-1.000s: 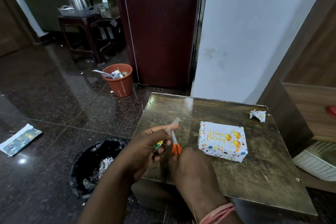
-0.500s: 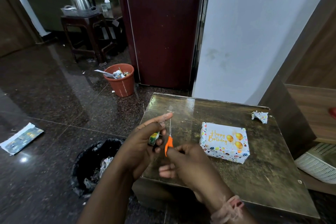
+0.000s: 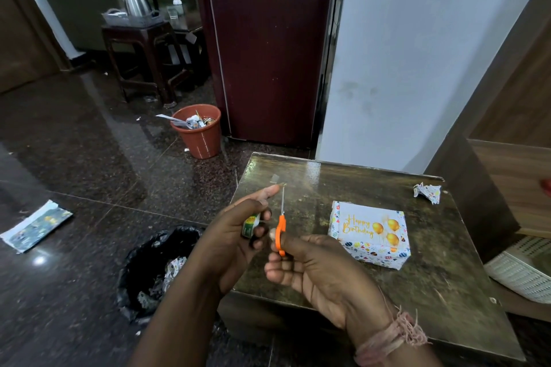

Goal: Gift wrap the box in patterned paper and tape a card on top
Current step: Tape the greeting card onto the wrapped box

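Orange-handled scissors (image 3: pixel 281 231) gripped in right hand (image 3: pixel 316 271), blades upright. Green tape roll (image 3: pixel 250 223) curled into left hand (image 3: pixel 229 243), clear tape strip (image 3: pixel 275 180) stuck to raised forefinger. Wrapped box (image 3: pixel 369 235), birthday card (image 3: pixel 368 225) on top, resting on table (image 3: pixel 328 188) just right of hands. Step, apparently: taping card down. Next, likely: laying strip across a card edge.

We are reading "Happy Birthday" in gold script on the card (image 3: pixel 369 225) lying atop the wrapped box (image 3: pixel 375 253); we are making out no other lettering.
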The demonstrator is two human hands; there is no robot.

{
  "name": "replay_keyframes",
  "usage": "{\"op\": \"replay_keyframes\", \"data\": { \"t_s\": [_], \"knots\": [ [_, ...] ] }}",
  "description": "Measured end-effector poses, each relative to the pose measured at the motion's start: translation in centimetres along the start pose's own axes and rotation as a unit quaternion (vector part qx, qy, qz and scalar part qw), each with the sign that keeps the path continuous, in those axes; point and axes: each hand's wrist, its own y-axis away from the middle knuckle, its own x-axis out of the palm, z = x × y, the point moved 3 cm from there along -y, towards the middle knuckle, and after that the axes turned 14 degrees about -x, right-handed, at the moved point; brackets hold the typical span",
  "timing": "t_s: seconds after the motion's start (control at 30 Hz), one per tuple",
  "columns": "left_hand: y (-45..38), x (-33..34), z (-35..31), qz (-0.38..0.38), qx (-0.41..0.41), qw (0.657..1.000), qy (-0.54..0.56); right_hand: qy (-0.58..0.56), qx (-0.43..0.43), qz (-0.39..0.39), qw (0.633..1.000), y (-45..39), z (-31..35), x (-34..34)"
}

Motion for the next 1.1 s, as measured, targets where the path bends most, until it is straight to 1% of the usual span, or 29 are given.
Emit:
{"op": "replay_keyframes", "data": {
  "t_s": [0.17,0.23,0.33,0.57,0.7,0.9,1.1],
  "knots": [
    [-0.3,-0.2,0.2,-0.006,-0.02,1.0,0.021,0.043,0.024,0.083,0.995,0.7,-0.1,0.3],
    [-0.2,-0.1,0.3,-0.004,-0.029,0.999,0.016,0.059,0.032,0.103,0.992,0.9,-0.1,0.5],
    [0.0,0.1,0.2,0.011,-0.041,0.999,0.025,0.077,0.04,0.112,0.99,1.1,0.0,0.3],
    [-0.1,0.0,0.3,0.015,-0.056,0.998,0.038,0.096,0.042,0.144,0.984,1.1,0.4,-0.1],
    [-0.3,-0.1,0.5,0.031,-0.057,0.997,0.035,0.091,0.035,0.144,0.985,0.9,0.3,-0.2],
    [-0.7,-0.6,0.8,0.034,-0.055,0.998,0.01,0.093,0.034,0.161,0.982,0.7,0.3,-0.5],
    [-0.2,-0.2,0.8,0.037,-0.069,0.997,0.013,0.095,0.022,0.162,0.982,0.4,0.7,-1.0]
  ]
}}
